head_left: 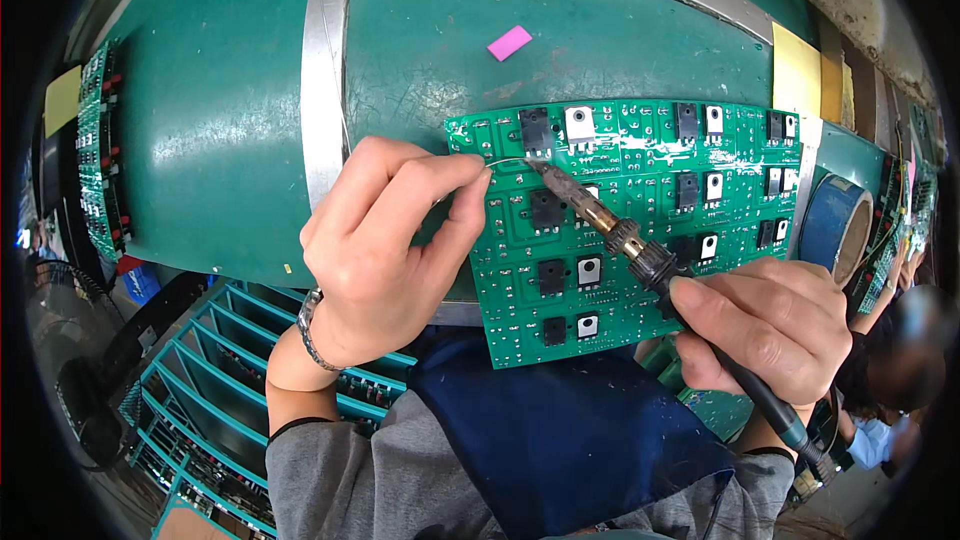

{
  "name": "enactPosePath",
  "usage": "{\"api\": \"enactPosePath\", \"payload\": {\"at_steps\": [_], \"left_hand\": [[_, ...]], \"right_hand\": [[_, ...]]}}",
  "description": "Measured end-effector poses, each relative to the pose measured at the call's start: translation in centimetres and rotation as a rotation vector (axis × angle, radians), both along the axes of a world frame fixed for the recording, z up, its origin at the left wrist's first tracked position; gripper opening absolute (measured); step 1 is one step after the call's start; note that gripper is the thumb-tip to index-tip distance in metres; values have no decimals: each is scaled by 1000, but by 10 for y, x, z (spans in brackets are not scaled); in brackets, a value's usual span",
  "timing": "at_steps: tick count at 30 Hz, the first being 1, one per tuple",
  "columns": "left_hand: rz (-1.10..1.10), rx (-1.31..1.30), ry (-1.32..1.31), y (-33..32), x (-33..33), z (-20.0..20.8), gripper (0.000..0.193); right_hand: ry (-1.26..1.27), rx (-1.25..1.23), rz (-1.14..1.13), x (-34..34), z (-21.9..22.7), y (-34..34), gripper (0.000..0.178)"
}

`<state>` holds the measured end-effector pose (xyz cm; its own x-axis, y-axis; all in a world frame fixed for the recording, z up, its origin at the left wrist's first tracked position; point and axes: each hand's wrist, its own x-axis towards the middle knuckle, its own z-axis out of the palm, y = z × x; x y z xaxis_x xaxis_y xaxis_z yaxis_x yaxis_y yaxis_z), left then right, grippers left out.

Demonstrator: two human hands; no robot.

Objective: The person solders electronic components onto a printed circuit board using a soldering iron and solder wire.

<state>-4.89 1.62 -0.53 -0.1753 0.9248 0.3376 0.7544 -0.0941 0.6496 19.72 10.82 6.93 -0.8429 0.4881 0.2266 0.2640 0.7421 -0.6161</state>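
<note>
A green circuit board (630, 230) lies in front of me, bearing several black and silver flat components in pairs. My left hand (390, 230) pinches a thin solder wire (508, 160) between thumb and forefinger over the board's upper left part. The wire's end reaches toward the legs of a black component (536, 130). My right hand (765, 330) grips the dark handle of a soldering iron (640, 255). Its tip meets or nearly meets the wire's end beside those legs; whether they touch I cannot tell.
A pink slip (510, 43) lies on the green bench (420, 50) beyond the board, inside a metal frame (324, 60). To the right are a blue tape roll (838, 225) and yellow paper (797, 70). A teal rack (225, 360) stands lower left. Another person (905, 350) is at far right.
</note>
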Motion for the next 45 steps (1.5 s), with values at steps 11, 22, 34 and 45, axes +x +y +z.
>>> {"api": "enactPosePath", "payload": {"at_steps": [11, 22, 34, 45], "left_hand": [[-131, 62, 284, 6, -8, 6, 20], [-37, -17, 25, 6, 5, 7, 22], [-57, 13, 99, 9, 10, 1, 23], [-97, 49, 154, 6, 7, -1, 24]], "right_hand": [[-16, 0, 4, 1, -2, -1, 32], [24, -5, 10, 15, 3, 8, 29], [38, 30, 63, 15, -7, 15, 27], [-8, 22, 92, 14, -7, 14, 27]]}}
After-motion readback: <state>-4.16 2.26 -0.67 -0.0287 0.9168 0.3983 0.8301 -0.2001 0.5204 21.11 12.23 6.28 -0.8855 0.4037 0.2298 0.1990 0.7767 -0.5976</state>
